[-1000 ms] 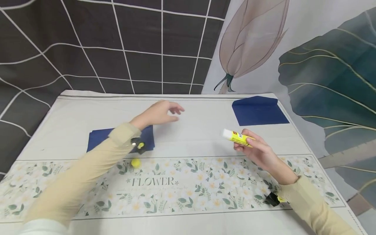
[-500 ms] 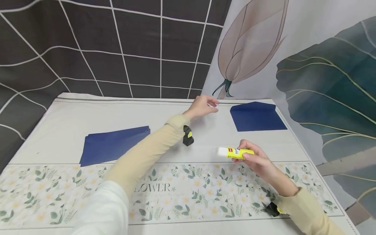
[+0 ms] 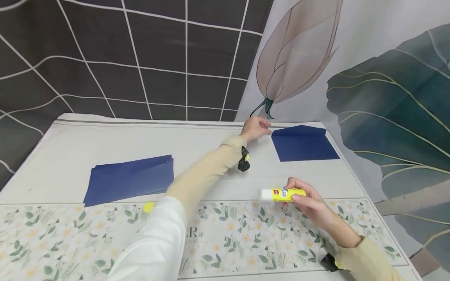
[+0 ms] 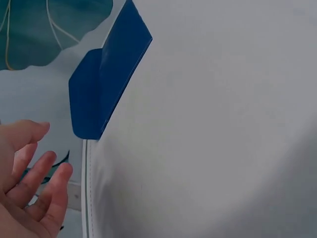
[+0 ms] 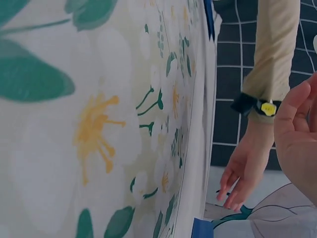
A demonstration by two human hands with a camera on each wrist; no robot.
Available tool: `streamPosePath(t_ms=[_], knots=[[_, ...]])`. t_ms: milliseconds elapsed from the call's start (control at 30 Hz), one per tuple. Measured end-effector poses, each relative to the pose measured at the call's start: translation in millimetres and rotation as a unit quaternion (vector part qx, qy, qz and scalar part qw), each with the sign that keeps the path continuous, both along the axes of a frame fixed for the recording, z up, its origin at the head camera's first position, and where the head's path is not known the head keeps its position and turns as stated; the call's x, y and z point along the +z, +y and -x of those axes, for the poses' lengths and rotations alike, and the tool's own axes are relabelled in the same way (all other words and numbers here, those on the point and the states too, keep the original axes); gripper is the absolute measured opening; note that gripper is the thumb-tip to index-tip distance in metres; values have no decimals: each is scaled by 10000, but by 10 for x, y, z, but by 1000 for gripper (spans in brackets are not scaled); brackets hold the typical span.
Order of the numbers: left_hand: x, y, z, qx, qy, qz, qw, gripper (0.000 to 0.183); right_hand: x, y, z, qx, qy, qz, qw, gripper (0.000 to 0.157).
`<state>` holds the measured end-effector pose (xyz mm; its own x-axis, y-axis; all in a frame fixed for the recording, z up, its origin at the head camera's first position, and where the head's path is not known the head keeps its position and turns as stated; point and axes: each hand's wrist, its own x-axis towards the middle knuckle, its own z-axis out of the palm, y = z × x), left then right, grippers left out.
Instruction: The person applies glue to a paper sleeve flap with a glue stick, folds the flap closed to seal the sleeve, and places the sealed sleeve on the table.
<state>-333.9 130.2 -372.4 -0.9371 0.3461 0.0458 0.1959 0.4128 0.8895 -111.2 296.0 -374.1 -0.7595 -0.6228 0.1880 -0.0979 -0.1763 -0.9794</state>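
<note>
Blue envelopes (image 3: 130, 181) lie stacked at left on the counter (image 3: 140, 138). Further right, at the far edge, the left hand (image 3: 256, 128) hangs empty, fingers loosely bent, beside a lone envelope (image 3: 305, 147) at far right; contact is unclear. Nearer, the right hand (image 3: 311, 201) grips a glue stick (image 3: 281, 194). Reaching that envelope seems the step, calling for a light pinch.

I can't make out the fine print (image 3: 284, 193) on the glue stick (image 3: 278, 196) — and the white sleeve (image 3: 154, 238) hides some printed lettering (image 3: 192, 233).
</note>
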Motion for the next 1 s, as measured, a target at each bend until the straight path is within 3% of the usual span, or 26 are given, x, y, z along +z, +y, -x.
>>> streamPosePath(t_ms=[100, 300, 433, 633, 800, 1000], knots=[[-37, 103, 32, 6, -105, 76, 9999, 30, -27, 16, -10, 135, 49, 91, 9999, 43], [-133, 275, 90, 246, -120, 835, 9961, 28, 6, 32, -67, 5, -217, -46, 9998, 39], [-186, 336, 118, 454, -102, 1232, 9913, 24, 25, 36, -93, -57, -246, -98, 9996, 39], [-217, 366, 137, 481, 109, 1658, 9849, 16, 26, 24, -88, -33, -133, -92, 9999, 39], [-180, 298, 104, 378, 80, 1536, 9874, 18, -1, -9, -61, 159, -65, 30, 9998, 37], [-59, 181, 79, 172, -53, 456, 9988, 24, 2, -14, -72, 124, -126, 157, 9997, 42]])
